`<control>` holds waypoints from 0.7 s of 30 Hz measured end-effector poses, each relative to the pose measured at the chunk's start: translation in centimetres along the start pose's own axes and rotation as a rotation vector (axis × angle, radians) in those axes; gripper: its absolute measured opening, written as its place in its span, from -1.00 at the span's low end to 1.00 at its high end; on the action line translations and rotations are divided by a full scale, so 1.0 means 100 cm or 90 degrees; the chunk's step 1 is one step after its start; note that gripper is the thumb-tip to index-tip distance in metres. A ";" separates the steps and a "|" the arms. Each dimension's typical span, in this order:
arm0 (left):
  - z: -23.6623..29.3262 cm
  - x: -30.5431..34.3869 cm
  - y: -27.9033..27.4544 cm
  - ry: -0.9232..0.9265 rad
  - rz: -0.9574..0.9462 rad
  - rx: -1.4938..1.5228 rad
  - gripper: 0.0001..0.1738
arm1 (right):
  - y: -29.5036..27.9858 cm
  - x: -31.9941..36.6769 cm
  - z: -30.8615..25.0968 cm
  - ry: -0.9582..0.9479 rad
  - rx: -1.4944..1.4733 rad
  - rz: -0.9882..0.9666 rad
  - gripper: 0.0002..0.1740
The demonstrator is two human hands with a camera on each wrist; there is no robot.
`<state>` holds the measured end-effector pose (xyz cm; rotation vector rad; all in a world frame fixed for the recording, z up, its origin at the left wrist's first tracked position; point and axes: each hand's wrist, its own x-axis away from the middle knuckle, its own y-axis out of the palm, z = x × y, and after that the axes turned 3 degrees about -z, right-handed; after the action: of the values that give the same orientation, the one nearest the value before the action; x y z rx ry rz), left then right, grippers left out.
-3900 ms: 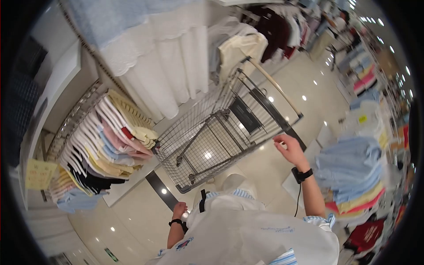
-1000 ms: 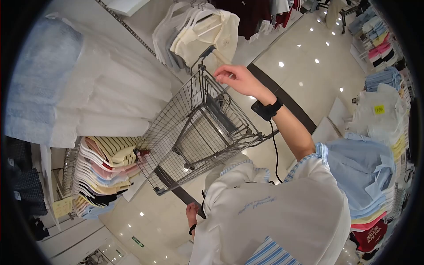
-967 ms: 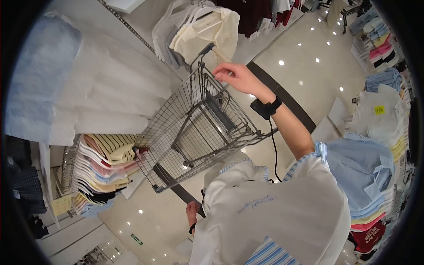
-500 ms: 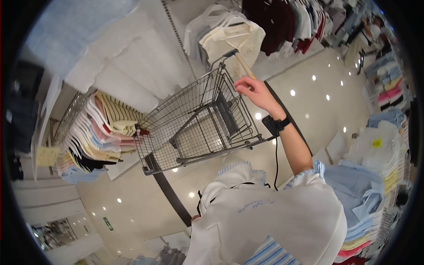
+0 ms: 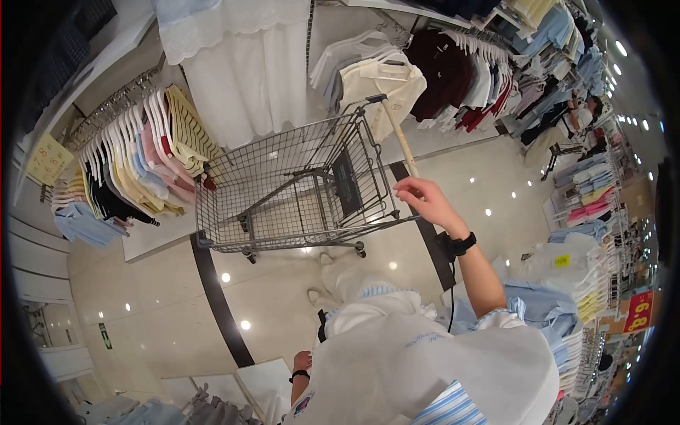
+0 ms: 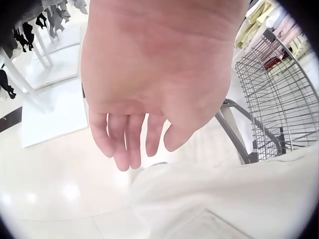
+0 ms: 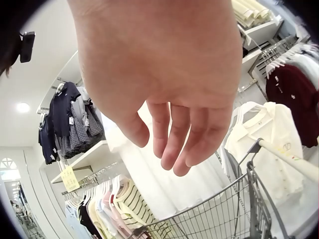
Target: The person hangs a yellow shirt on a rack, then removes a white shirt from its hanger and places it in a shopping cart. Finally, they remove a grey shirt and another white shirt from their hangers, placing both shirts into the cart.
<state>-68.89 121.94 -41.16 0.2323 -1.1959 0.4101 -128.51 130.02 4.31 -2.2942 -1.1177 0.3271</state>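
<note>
My right hand [image 5: 430,202] is raised beside the near end of the pale handle [image 5: 401,138] of a grey wire shopping cart [image 5: 347,185]. In the right wrist view, the fingers of this hand [image 7: 164,64] hang loosely and hold nothing, with the handle [image 7: 291,159] off to the right. My left hand [image 5: 302,361] is low by my side in the head view. Its relaxed fingers [image 6: 132,142] hang above the floor in the left wrist view, near pale trousers [image 6: 224,199]. Nothing shows inside the cart's basket.
Striped and plain tops on white hangers [image 5: 134,152] hang by the cart's far-left end. Behind it are a long white dress [image 5: 241,85], a cream top [image 5: 382,85] and maroon garments [image 5: 439,71]. Blue shirts [image 5: 535,304] hang at right. A person [image 5: 584,117] is farther back.
The head view has turned, and the cart now lies more level across it. My right hand appears lower and further right, close to the handle's end. My left hand shows again.
</note>
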 end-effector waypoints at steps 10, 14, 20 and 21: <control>0.002 -0.010 -0.007 -0.012 0.140 0.241 -0.72 | -0.005 0.038 0.013 0.019 -0.010 -0.019 -0.80; 0.022 -0.011 -0.011 -0.019 0.126 0.264 -0.75 | -0.022 0.045 0.033 -0.009 0.012 -0.016 -0.81; 0.064 -0.009 0.024 -0.017 0.159 0.167 -0.74 | -0.095 0.078 0.106 0.044 -0.008 0.029 -0.80; 0.075 -0.011 0.035 -0.014 0.151 0.169 -0.74 | -0.108 0.082 0.125 0.046 -0.019 0.031 -0.80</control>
<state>-77.06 121.97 -39.68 0.3253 -1.1936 0.7782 -135.88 146.54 0.62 -2.3429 -1.0384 0.2467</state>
